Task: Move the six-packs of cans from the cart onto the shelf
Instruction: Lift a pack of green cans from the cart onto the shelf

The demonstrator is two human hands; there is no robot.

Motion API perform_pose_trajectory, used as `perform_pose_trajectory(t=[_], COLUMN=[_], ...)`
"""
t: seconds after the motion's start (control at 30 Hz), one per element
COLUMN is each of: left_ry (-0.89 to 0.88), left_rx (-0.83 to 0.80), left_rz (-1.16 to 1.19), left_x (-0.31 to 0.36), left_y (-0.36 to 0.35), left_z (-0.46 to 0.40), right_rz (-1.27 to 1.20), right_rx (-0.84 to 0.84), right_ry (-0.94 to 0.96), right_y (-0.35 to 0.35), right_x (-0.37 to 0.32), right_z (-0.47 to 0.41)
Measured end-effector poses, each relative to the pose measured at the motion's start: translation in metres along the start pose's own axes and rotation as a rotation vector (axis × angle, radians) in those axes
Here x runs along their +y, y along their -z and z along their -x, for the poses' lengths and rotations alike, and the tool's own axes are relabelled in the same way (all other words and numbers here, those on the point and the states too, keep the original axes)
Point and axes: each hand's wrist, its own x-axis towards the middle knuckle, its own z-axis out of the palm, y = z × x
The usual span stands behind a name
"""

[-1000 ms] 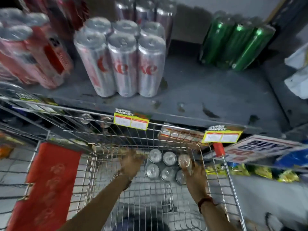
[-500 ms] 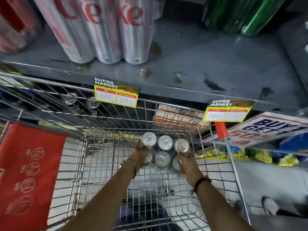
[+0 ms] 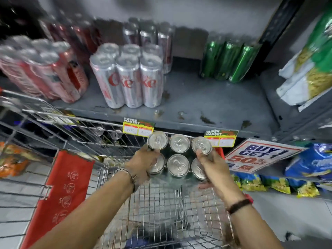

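I hold a six-pack of cans (image 3: 178,156), seen from above by its silver tops, over the wire cart (image 3: 161,209) and just below the grey shelf (image 3: 206,105). My left hand (image 3: 143,163) grips its left side and my right hand (image 3: 211,165) grips its right side. On the shelf stand a silver six-pack (image 3: 129,81) at the front, another silver pack (image 3: 149,35) behind it, red packs (image 3: 41,71) on the left and a green pack (image 3: 227,62) on the right.
Yellow price tags (image 3: 138,127) hang on the shelf's front edge. A "buy 1 get 1" sign (image 3: 258,155) and snack bags (image 3: 312,164) are on the right. A red flap (image 3: 61,191) hangs on the cart's left side. Bare shelf lies between the silver and green packs.
The six-pack has come up out of the cart's bottom, with both hands on it, to about the level of the shelf's front edge. My view has tilted up toward the shelf.
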Motion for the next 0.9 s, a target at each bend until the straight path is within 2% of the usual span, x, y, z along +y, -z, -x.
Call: perform_pose_trajectory(t=[0.2,0.47,0.8,0.9], left_ry=[-0.088,-0.134,-0.117,-0.171], left_rx=[-0.187,-0.2,-0.225,-0.205], left_rz=[-0.001,-0.007,-0.025,-0.133], left_x=[0.081,0.163,0.19,0.184], left_y=[-0.014,-0.065,-0.11,-0.107], left_z=[0.045,0.026,-0.035,-0.041], right_rz=[0.001,-0.035,-0.01,-0.071], right_rx=[0.112,0.146,0.111,0.028], right_ry=[0.116,0.113,0.11,0.119], right_y=[0.043,0.098,0.125,0.134], right_x=[-0.072,-0.145,-0.136,-0.128], right_z=[-0.002,-0.056,-0.132,-0.135])
